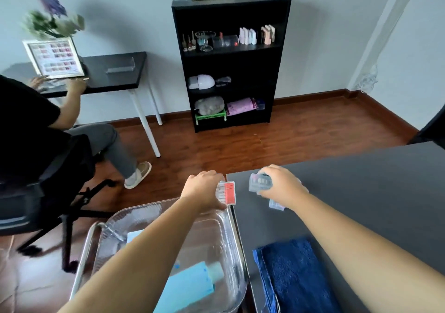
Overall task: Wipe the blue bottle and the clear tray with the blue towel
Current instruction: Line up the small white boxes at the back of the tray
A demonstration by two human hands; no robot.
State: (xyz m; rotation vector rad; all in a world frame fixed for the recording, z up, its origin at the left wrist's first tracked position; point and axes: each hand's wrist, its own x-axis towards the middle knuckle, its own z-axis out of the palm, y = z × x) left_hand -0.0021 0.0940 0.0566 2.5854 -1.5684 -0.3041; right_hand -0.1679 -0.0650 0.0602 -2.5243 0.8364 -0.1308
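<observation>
Wiping not begun. Blue towel (298, 276) lies folded, untouched, on the surface (373, 192). Blue bottle (192, 281) lies inside the clear tray (231, 221). Left hand (204, 190) fingers clamp a red-labelled case (227, 192); right hand (281, 185) fingers clamp a clear case (260, 183).

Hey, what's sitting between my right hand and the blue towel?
In the head view, only bare dark tabletop lies between the right hand and the towel; a small clear case sits just under the wrist.

single head-worn wide-angle view, looking forward and down from above, close over both forearms, dark table (361, 192) at right, black bookshelf (231, 60) far across the room
</observation>
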